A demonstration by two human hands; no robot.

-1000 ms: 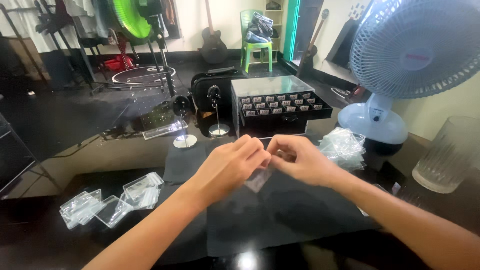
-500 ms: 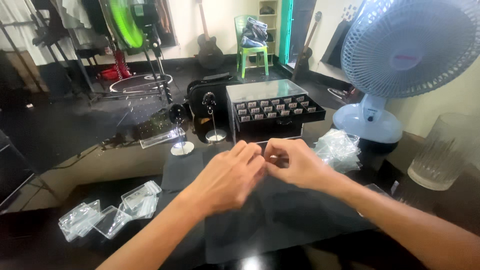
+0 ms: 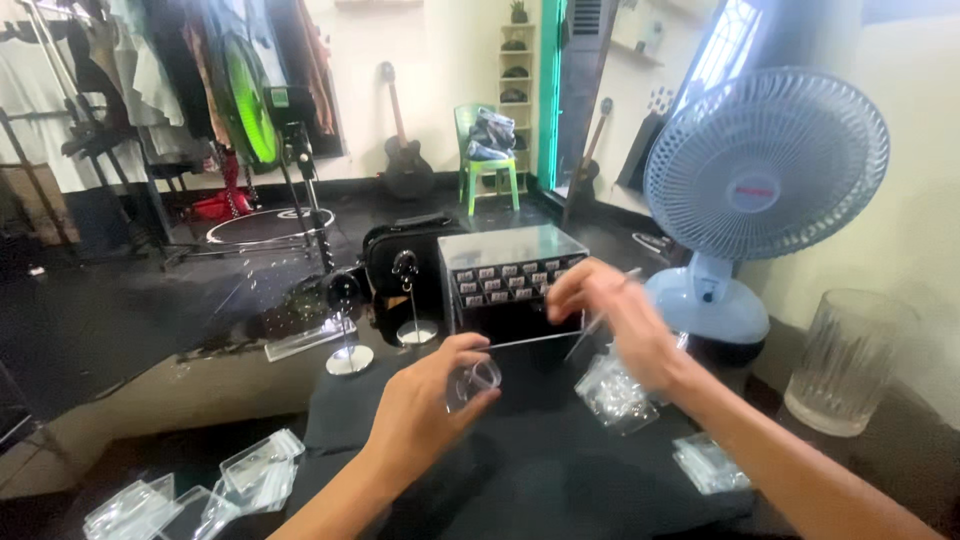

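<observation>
Hands have parted since the earlier view, where they met over one small clear piece; the right has gone up and out toward the drawer cabinet.

Nearest the camera, clear plastic cases (image 3: 190, 495) lie scattered at the table's lower left corner, and a further flat clear stack (image 3: 712, 462) lies under the right forearm. Both sit on the black mat (image 3: 540, 470).

The left hand (image 3: 425, 415) is closed narrowly on a small clear plastic capsule (image 3: 472, 381), pinched between thumb and fingertips above the mat's centre. In my judgement the piece is light, rigid, slick and easily scratched; it is best taken by its rim rather than its faces.

The right hand (image 3: 610, 315) pinches a thin clear strip (image 3: 590, 330); what the strip is cannot be told. A crumpled clear bag (image 3: 612, 395) of small pieces lies just below that hand.

Beyond stand the small-parts drawer cabinet (image 3: 510, 280), two small round-based display stands (image 3: 350, 355), a black bag (image 3: 400, 260), a pale blue desk fan (image 3: 760, 190) and a ribbed glass tumbler (image 3: 845, 360) at far right.
</observation>
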